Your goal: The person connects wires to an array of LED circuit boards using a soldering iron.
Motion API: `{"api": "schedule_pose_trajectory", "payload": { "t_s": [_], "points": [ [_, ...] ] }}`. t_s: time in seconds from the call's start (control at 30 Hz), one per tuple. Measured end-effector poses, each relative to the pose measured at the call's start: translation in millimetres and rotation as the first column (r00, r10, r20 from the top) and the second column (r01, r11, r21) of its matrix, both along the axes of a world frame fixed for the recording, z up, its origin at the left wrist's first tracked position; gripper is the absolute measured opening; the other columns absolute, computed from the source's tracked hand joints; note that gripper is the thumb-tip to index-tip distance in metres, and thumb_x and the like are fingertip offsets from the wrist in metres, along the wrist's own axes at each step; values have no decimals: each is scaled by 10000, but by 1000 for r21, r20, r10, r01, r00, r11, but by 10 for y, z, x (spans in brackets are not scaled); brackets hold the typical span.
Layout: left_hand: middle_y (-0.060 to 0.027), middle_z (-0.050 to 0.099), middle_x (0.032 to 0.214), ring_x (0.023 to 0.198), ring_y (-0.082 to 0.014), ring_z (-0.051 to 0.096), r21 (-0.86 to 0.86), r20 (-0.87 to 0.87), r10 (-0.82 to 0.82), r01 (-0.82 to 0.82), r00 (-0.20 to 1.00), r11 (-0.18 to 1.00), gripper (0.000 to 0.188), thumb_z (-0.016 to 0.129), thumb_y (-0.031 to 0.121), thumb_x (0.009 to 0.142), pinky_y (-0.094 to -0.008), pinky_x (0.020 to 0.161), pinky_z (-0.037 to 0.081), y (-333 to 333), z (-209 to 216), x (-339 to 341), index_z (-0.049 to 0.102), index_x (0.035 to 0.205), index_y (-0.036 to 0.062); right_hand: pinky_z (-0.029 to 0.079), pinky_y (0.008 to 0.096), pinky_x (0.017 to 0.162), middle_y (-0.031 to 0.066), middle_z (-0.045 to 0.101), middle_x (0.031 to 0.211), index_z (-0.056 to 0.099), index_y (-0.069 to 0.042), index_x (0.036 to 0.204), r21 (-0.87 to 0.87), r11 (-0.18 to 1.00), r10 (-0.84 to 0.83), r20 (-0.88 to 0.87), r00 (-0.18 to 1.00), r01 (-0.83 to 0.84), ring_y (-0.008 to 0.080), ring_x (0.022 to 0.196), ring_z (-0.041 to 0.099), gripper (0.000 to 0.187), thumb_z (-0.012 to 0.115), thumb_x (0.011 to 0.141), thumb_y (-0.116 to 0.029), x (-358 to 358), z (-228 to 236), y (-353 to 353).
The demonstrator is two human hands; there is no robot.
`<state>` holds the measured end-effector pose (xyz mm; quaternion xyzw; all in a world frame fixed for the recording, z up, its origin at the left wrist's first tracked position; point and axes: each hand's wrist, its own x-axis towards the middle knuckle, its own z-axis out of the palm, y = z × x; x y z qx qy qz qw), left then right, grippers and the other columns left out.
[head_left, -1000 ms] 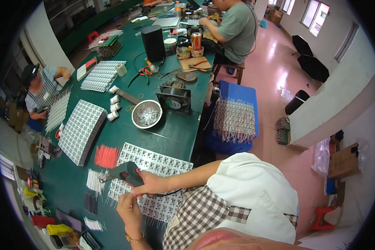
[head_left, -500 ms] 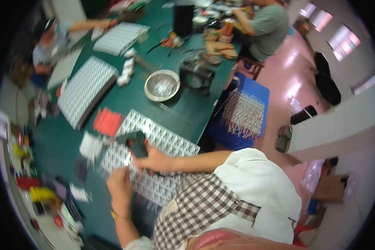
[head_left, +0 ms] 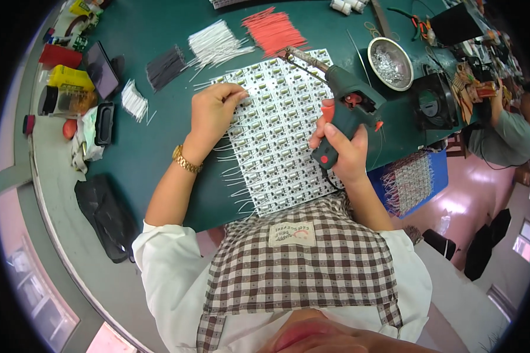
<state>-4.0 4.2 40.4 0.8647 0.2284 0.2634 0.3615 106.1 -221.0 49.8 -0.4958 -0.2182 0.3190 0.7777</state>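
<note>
One white circuit-board panel [head_left: 277,141] lies on our bench [head_left: 159,135], right in front of us. Our left grip [head_left: 215,112] is pinched closed at the panel's far-left edge, can't tell if anything's in there. Our right grip [head_left: 345,148] is wrapped round a dark green soldering gun [head_left: 343,85] above the panel's right side. Red wires [head_left: 274,30] and white wires [head_left: 215,44] sit just past the panel's far edge, bowl [head_left: 397,87] off to its right.
</note>
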Motion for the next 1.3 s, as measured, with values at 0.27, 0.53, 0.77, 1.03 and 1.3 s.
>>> {"api": "schedule_pose_trajectory", "payload": {
  "t_s": [0.27, 0.53, 0.77, 1.03, 1.3],
  "points": [
    [-87, 615, 707, 598, -209, 585, 118, 71, 19, -27, 997, 993, 77, 685, 108, 781, -294, 557, 452, 47, -48, 36, 682, 815, 39, 492, 315, 622, 100, 559, 807, 435, 42, 1229, -8, 999, 41, -11, 999, -41, 179, 655, 588, 398, 553, 869, -84, -16, -82, -30],
    [-90, 574, 701, 585, -228, 550, 117, 49, 74, -80, 996, 990, 69, 652, 88, 802, -321, 556, 437, 72, 19, 76, 636, 798, 21, 489, 300, 598, 91, 551, 785, 431, 64, 1219, -106, 993, 50, -18, 999, -52, 170, 629, 578, 421, 572, 853, -90, -53, -23, -18],
    [-102, 578, 750, 650, -264, 561, 143, -31, 51, -46, 998, 989, 94, 632, 118, 817, -346, 597, 447, 227, 123, 157, 620, 812, 25, 498, 352, 656, 80, 548, 803, 424, 14, 1251, -32, 991, 133, 70, 989, -131, 198, 724, 586, 475, 603, 864, -194, -95, -42, -83],
    [-105, 609, 790, 692, -280, 579, 85, -196, 35, -18, 980, 996, 142, 651, 180, 799, -367, 628, 451, 309, 77, 229, 630, 804, 39, 479, 285, 604, 92, 570, 802, 478, 19, 1204, -129, 973, 213, 157, 964, -194, 157, 672, 567, 465, 567, 883, -306, -142, -37, 39],
    [-103, 605, 764, 676, -273, 581, 51, -222, 12, -1, 975, 999, 149, 657, 182, 783, -368, 619, 453, 370, 84, 241, 625, 779, 37, 436, 260, 559, 93, 572, 781, 484, 12, 1197, -178, 964, 225, 151, 963, -198, 138, 644, 544, 424, 523, 907, -294, -115, -58, 129]
  ]
}}
